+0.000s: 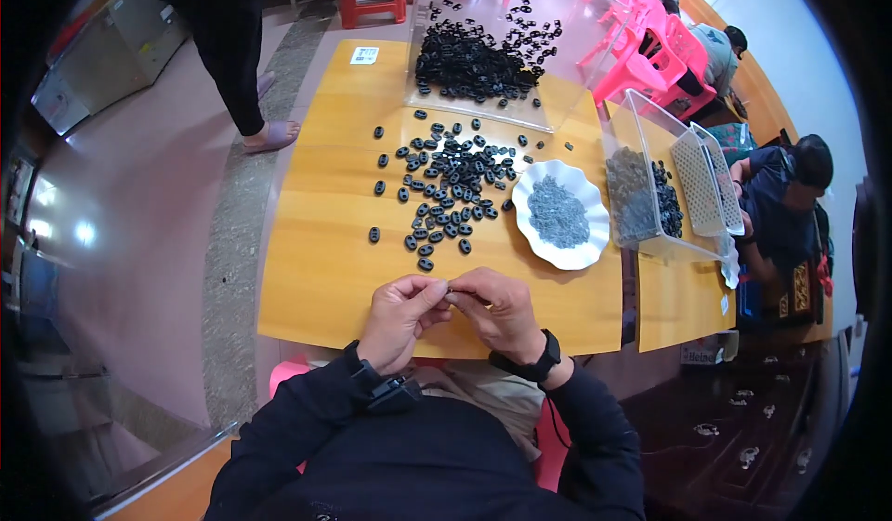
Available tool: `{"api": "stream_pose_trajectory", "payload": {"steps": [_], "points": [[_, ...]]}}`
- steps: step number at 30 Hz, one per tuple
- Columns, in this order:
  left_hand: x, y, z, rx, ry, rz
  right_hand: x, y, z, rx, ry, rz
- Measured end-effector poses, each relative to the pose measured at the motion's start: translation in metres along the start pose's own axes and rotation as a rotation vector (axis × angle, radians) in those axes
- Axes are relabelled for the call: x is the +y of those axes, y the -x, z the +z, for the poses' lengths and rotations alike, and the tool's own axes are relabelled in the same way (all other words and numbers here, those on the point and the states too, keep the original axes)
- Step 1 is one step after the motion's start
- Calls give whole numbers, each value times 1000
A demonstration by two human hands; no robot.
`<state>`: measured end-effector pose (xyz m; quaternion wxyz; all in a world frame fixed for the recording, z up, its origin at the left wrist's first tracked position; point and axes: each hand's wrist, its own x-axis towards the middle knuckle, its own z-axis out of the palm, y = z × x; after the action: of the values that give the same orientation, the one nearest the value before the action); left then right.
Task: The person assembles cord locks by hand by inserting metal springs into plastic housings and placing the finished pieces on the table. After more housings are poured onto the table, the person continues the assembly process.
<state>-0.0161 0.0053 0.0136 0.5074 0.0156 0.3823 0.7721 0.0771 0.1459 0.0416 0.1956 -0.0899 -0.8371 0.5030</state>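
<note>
Close to the table's near edge, my left hand (401, 318) and my right hand (500, 311) meet, both closed with thumb and fingertips pinched together. A small dark piece (450, 290) shows between the fingertips; most of it is hidden, so its exact kind is unclear. Just beyond them lies a loose pile of black oval pieces with two holes each (455, 172), some scattered singly to the left. To the right of the pile, a white scalloped plate (595, 247) holds a heap of small, shiny, greyish-clear parts (557, 212).
At the far side, a clear plastic bin (567, 103) holds many more black pieces. A second clear container (641, 233) and a white perforated basket (701, 186) stand to the right. Pink chairs (641, 38) and seated people are farther right; a person's leg (232, 65) is beyond the left edge.
</note>
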Motion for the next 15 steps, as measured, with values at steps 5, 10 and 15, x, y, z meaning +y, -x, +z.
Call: {"api": "stream_pose_trajectory", "payload": {"steps": [5, 10, 15], "points": [[4, 0, 0, 35, 13, 15, 7, -6, -27, 61, 265, -121], [4, 1, 1, 54, -36, 42, 35, -13, -91, 173, 666, -1], [0, 0, 2, 61, -69, 31, 49, -18, -110, 100, 809, 113]]}}
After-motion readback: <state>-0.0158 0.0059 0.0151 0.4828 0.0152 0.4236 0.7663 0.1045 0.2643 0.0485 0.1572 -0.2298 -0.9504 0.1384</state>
